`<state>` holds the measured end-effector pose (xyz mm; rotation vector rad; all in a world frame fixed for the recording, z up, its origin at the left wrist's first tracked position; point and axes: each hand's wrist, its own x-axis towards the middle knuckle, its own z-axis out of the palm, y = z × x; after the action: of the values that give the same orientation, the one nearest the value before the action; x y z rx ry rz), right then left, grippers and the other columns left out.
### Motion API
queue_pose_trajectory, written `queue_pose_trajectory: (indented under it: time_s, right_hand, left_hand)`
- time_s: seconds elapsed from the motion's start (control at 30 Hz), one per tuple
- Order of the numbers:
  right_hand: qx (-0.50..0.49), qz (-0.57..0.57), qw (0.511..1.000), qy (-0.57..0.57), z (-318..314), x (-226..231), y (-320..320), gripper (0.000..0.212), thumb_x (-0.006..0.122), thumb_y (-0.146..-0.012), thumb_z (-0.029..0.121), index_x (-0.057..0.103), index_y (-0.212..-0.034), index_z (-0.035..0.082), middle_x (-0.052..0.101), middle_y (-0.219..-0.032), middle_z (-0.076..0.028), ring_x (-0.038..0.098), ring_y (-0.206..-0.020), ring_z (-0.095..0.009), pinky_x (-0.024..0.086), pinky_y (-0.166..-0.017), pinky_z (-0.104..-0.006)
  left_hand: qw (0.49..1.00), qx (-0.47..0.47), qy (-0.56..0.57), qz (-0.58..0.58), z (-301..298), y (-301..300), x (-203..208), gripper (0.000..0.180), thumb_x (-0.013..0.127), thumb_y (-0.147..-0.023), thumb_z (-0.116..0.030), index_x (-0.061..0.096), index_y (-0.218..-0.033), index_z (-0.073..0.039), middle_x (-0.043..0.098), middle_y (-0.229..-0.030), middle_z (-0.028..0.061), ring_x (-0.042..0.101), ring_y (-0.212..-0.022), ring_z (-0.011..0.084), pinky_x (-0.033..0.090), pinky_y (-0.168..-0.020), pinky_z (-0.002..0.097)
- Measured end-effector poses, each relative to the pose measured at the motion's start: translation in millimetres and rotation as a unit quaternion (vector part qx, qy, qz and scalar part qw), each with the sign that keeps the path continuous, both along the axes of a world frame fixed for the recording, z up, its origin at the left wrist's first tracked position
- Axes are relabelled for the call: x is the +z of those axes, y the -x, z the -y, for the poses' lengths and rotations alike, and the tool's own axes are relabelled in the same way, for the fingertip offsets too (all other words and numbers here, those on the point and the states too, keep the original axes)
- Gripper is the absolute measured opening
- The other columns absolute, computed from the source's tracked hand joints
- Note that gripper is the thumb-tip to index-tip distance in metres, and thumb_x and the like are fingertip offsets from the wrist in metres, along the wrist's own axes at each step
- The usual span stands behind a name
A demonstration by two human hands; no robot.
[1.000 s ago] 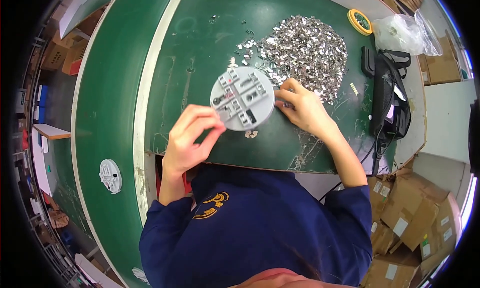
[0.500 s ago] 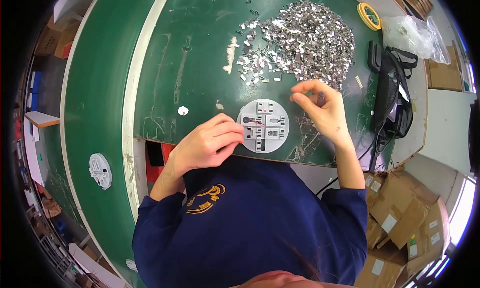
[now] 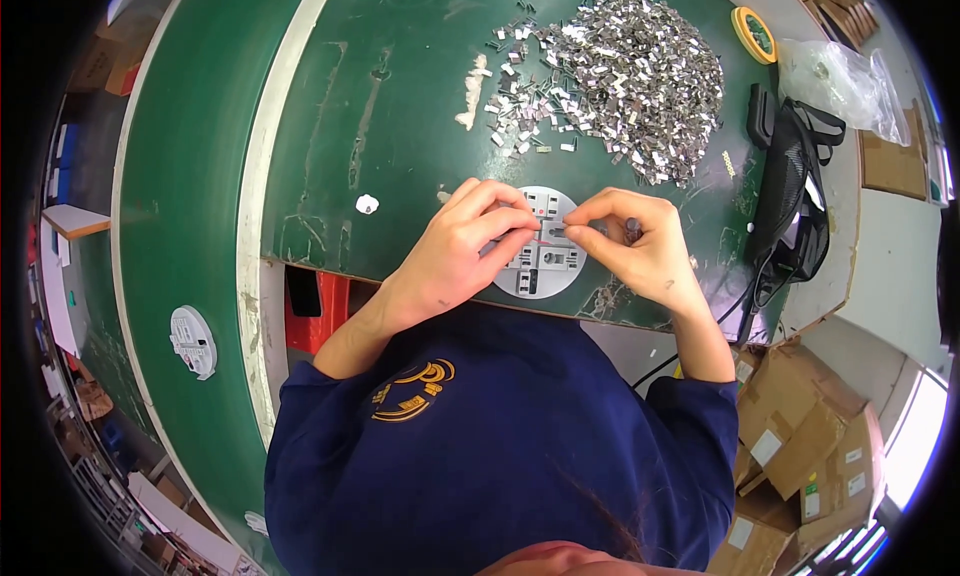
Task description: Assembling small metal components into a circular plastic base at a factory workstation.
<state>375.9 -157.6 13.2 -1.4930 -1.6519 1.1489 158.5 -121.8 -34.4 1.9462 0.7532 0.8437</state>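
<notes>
A round light-grey plastic base [image 3: 545, 286] with moulded compartments and slots lies near the table's front edge. My left hand [image 3: 462, 238] covers its left side, thumb and fingers pinched together over the middle; what they grip is hidden. A bit of thin red wire [image 3: 541, 242] shows beside these fingertips. From the right, my right hand [image 3: 645, 251] pinches thumb and forefinger at the base's right-centre compartment. Whatever sits between those tips is too small to make out. A dark purple rounded thing [image 3: 632, 231] shows within its curled fingers.
A large heap of small metal clips [image 3: 640, 86] covers the table's back right. A yellow ring [image 3: 753, 36], a clear plastic bag [image 3: 840, 81] and a black bag [image 3: 795, 196] with a cable lie along the right edge. Another round base [image 3: 193, 342] lies on the green surface at left.
My right hand has come left and down from beside the clip heap onto the base. My left hand has moved right and up over the base, which has shifted slightly right.
</notes>
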Motion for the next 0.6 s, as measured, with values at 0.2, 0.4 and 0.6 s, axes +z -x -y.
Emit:
queue_pose_trajectory:
  time_s: [0.2,0.4,0.6]
  right_hand:
    - [0.010,0.002,0.999,0.032,-8,2,5,0.009,0.071,-0.081,0.006,0.072,-0.089,0.002,0.067,-0.074,-0.002,0.044,-0.054,-0.003,0.034,-0.048,-0.0228]
    - [0.012,0.010,0.998,0.066,-11,-2,8,0.008,0.071,-0.082,0.006,0.072,-0.089,0.001,0.066,-0.071,0.000,0.042,-0.054,-0.001,0.034,-0.047,-0.0222]
    - [0.008,0.022,0.996,0.085,-12,-4,11,0.008,0.071,-0.082,0.006,0.071,-0.088,0.001,0.067,-0.073,-0.002,0.046,-0.054,-0.003,0.036,-0.048,-0.0220]
  left_hand:
    - [1.000,0.001,-0.008,0.004,0,0,-4,0.016,0.069,-0.080,0.004,0.070,-0.095,-0.001,0.060,-0.099,0.0055,0.058,-0.088,0.0194,0.050,-0.072,0.0295]
    - [1.000,-0.001,-0.014,-0.001,-1,0,-3,0.015,0.070,-0.080,0.003,0.070,-0.094,-0.001,0.059,-0.099,0.0059,0.057,-0.087,0.0199,0.050,-0.072,0.0301]
    - [1.000,0.002,-0.022,0.008,-1,1,-8,0.015,0.070,-0.080,0.003,0.069,-0.094,-0.001,0.060,-0.099,0.0057,0.057,-0.087,0.0201,0.049,-0.072,0.0306]
